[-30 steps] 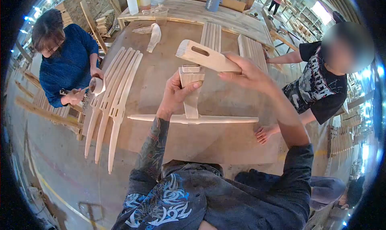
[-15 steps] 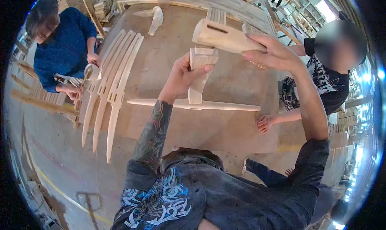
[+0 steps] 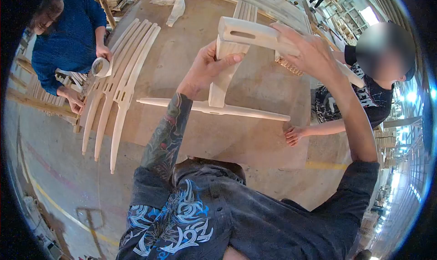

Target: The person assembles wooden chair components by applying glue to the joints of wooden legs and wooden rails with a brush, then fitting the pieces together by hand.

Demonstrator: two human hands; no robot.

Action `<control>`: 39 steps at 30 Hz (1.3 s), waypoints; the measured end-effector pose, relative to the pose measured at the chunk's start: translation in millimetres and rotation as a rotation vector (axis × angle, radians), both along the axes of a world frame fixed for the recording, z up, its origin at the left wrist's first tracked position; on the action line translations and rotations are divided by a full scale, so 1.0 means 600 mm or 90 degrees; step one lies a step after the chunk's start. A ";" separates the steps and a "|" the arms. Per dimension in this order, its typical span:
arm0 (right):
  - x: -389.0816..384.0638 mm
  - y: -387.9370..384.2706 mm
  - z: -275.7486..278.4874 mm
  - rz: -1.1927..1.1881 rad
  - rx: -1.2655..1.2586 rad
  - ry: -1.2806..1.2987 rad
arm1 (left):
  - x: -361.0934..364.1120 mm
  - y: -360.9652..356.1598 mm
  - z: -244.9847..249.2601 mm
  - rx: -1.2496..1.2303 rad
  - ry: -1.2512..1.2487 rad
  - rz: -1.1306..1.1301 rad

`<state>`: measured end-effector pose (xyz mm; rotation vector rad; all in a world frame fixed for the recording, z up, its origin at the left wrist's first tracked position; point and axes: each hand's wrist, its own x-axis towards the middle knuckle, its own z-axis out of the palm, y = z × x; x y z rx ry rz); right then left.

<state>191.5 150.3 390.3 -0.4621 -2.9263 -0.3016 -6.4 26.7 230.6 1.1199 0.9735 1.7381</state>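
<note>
My left hand [image 3: 208, 68] is wrapped round a pale wooden crosspiece [image 3: 222, 81], thumb across its near face near the top. The crosspiece stands upright, its lower end at the slotted middle of a long tapered wooden leg [image 3: 255, 114] lying on the table. At its upper end sits a second, slotted wooden leg [image 3: 255, 34], running off to the right. My right hand [image 3: 312, 53] grips this upper leg along its length, fingers over the top. The joint between leg and crosspiece is partly hidden by the leg itself.
Several slotted legs [image 3: 120, 94] lie side by side at the table's left. There a person in blue holds a roll of tape [image 3: 100, 67]. Another person's hand [image 3: 295, 135] rests at the right table edge. A pale cloth-like piece [image 3: 176, 10] and stacked wooden strips [image 3: 246, 10] lie at the back.
The slotted upper leg has come down onto the crosspiece's top and turned so more of its length shows. My right hand has shifted over its top. The view has moved slightly.
</note>
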 end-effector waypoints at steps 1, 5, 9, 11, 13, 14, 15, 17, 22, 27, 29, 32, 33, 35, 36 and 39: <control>0.002 0.005 -0.009 -0.002 -0.004 -0.001 | -0.005 0.002 0.000 -0.019 0.012 -0.014; 0.007 0.008 -0.030 0.006 0.005 0.024 | -0.025 -0.025 0.017 0.043 0.031 -0.004; 0.008 0.014 -0.031 -0.040 0.055 -0.024 | -0.101 0.006 0.118 0.118 0.130 0.056; 0.008 0.013 -0.030 -0.035 0.053 -0.011 | -0.096 0.018 0.156 0.079 0.221 0.049; 0.006 0.013 -0.030 -0.027 0.048 0.000 | -0.082 0.034 0.187 0.012 0.408 0.037; 0.009 0.013 -0.029 -0.050 0.062 -0.008 | -0.073 0.044 0.199 -0.021 0.501 0.028; 0.012 0.015 -0.029 -0.075 0.073 -0.018 | -0.065 0.054 0.209 -0.056 0.593 0.015; 0.002 0.013 -0.017 -0.079 0.049 -0.042 | -0.052 0.078 0.224 -0.116 0.781 -0.023; -0.004 0.000 0.003 -0.036 0.091 -0.048 | -0.062 0.114 0.191 -0.042 1.054 0.003; -0.110 -0.059 0.034 0.029 -0.261 -0.105 | -0.092 0.079 0.137 0.288 0.720 0.377; -0.137 -0.069 0.027 0.037 -0.236 -0.130 | -0.093 0.003 0.069 0.140 0.332 0.430; -0.141 -0.052 0.017 0.068 -0.229 -0.128 | -0.054 -0.128 -0.137 -0.271 -0.254 0.438; -0.140 -0.046 0.010 0.098 -0.246 -0.104 | 0.009 -0.134 -0.215 -0.345 -0.427 0.513; -0.137 -0.043 -0.005 0.164 -0.280 -0.062 | 0.102 -0.161 -0.295 -0.521 -0.599 0.404; -0.137 -0.052 -0.002 0.200 -0.294 -0.042 | 0.127 -0.159 -0.300 -0.594 -0.641 0.385; -0.135 -0.078 0.031 0.033 -0.285 -0.195 | 0.105 -0.121 -0.295 -0.606 -0.539 0.449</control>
